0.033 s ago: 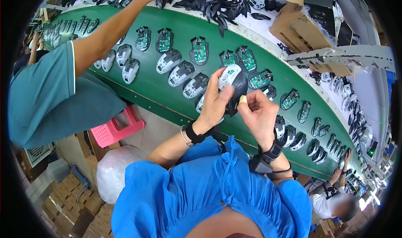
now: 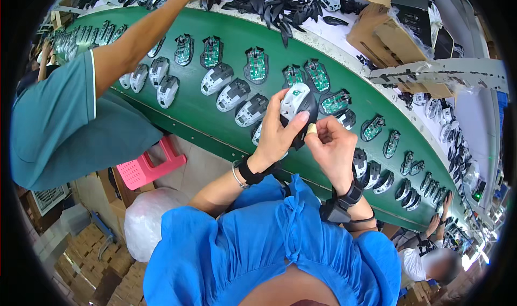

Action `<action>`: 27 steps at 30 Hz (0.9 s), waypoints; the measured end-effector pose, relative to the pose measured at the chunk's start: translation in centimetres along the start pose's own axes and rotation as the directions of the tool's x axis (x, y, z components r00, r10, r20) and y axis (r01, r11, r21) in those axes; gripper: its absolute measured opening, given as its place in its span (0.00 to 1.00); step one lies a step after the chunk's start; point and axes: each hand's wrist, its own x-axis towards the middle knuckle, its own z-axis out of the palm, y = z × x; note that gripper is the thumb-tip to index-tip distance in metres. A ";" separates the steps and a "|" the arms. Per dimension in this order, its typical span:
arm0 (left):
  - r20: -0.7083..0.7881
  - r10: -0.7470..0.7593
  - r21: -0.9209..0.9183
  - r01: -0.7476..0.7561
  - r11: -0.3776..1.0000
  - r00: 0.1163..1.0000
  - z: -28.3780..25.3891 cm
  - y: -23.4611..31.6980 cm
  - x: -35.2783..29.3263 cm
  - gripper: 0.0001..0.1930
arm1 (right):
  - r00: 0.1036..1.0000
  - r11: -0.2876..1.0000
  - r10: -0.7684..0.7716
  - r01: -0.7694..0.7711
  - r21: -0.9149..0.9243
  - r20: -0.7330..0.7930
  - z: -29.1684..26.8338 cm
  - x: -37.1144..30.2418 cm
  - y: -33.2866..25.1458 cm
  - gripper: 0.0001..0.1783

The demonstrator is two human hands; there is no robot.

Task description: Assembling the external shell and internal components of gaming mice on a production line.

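Observation:
My left hand [image 2: 283, 124] is closed around a computer mouse [image 2: 307, 108] with a pale grey shell and a black side part. Its thumb presses on the black part, and the other fingers are mostly behind the mouse. Against the mouse's lower right edge, my right hand [image 2: 333, 144] is closed in a pinch, with a yellow cover on one fingertip. Whether a small part is in that pinch is hidden. Beyond the mouse, open mouse bases with green circuit boards [image 2: 318, 75] lie on the green conveyor belt [image 2: 177, 109]. Grey mouse shells [image 2: 252, 110] sit left of my left hand.
A co-worker's arm [image 2: 137, 44] crosses the belt at the left. Black plastic parts [image 2: 258, 7] are heaped on the far ledge beside a cardboard box [image 2: 385, 36]. A pink stool [image 2: 148, 166] stands below the belt, near a plastic-wrapped bundle [image 2: 153, 222].
My left thumb has come down onto the mouse's black part. The mouse and my right hand have hardly moved. The co-worker's arm at the left has shifted slightly.

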 end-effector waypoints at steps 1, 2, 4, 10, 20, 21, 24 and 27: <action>0.003 0.009 0.102 -0.010 0.995 1.000 0.0 -0.1 0.1 0.28 | 1.000 1.000 0.001 -0.001 -0.007 0.025 0.0 0.1 0.0 0.06; 0.006 0.006 0.103 -0.007 0.995 1.000 -0.2 -0.1 0.2 0.28 | 1.000 1.000 0.005 -0.005 -0.007 0.022 -0.1 0.2 0.3 0.06; 0.084 -0.056 0.062 0.051 0.997 0.995 -0.8 0.0 0.1 0.28 | 0.968 0.981 0.124 -0.152 0.117 0.219 -0.8 0.2 1.5 0.06; 0.259 -0.021 0.009 0.019 1.000 0.966 -2.2 0.4 -1.3 0.33 | 0.880 0.831 0.085 -0.321 0.454 0.467 -3.9 1.8 2.2 0.28; 0.388 -0.562 0.344 0.451 0.824 0.731 -5.9 -0.3 -8.3 0.31 | 0.579 0.373 0.317 -0.804 0.462 0.751 0.1 -7.1 6.7 0.35; 0.409 -0.618 0.372 0.496 0.784 0.671 -6.4 -0.9 -8.2 0.30 | 0.563 0.316 0.337 -0.823 0.472 0.755 0.8 -8.3 7.3 0.35; 0.442 -0.763 0.305 0.722 0.622 0.471 -7.1 -2.2 -7.2 0.29 | 0.523 0.240 0.420 -0.852 0.466 0.741 2.2 -9.2 8.5 0.30; 0.414 -0.775 0.205 0.780 0.591 0.478 -7.4 -3.3 -6.6 0.40 | 0.505 0.193 0.456 -0.860 0.473 0.733 1.0 -7.9 8.7 0.28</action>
